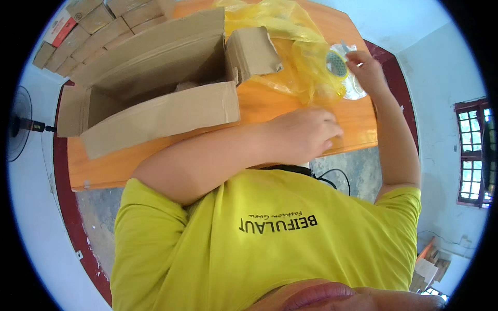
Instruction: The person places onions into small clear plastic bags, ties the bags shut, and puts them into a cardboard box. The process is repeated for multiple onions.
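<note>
My left hand reaches across in front of my chest, over the front edge of the orange table. Its fingers are loosely bent, slightly blurred, and nothing shows in them. Further right, my right hand pinches a small grey pointed object, possibly a blade, at its fingertips. A roll of tape with a yellow rim sits just left of those fingers. Beneath it lies crumpled clear plastic. An open cardboard box stands to the left, flaps spread; something clear and shiny shows dimly inside.
Yellow plastic film spreads behind and right of the box. Several stacked small cartons rise at the back left. A fan is at the far left. Black cable loops below the table's front edge. A barred window is at right.
</note>
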Tool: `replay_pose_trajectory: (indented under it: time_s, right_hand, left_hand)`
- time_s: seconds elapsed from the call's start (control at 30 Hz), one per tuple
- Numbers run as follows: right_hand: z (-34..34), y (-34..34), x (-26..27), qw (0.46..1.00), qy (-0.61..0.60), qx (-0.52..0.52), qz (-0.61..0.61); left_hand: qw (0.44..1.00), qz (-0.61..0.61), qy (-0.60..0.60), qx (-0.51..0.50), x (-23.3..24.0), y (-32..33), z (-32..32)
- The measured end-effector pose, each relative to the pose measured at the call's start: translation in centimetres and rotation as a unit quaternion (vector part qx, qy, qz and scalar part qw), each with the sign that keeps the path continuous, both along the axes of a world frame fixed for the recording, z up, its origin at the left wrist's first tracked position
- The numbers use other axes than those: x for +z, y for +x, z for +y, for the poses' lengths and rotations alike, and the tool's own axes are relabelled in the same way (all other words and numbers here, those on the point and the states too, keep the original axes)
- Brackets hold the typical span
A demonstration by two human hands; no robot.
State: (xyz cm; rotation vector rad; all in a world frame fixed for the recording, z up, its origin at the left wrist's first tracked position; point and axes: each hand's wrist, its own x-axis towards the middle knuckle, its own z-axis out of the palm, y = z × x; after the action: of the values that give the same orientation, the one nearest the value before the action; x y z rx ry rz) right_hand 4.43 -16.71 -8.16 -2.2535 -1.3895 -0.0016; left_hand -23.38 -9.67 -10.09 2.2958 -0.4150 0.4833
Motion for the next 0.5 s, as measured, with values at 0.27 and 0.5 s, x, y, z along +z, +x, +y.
replay_pose_trajectory:
  time_s: [0.27,0.5]
  right_hand:
    - [1.0,2.8,-5.8,0.987,-0.108,0.112,-0.048]
    - [1.0,0.1,-3.6,0.973,-0.188,0.045,-0.124]
  left_hand:
    - [0.964,-0.190,0.080,0.169,-3.7,12.3,0.8]
    - [0.933,0.167,0.166,0.271,-5.2,11.2,3.3]
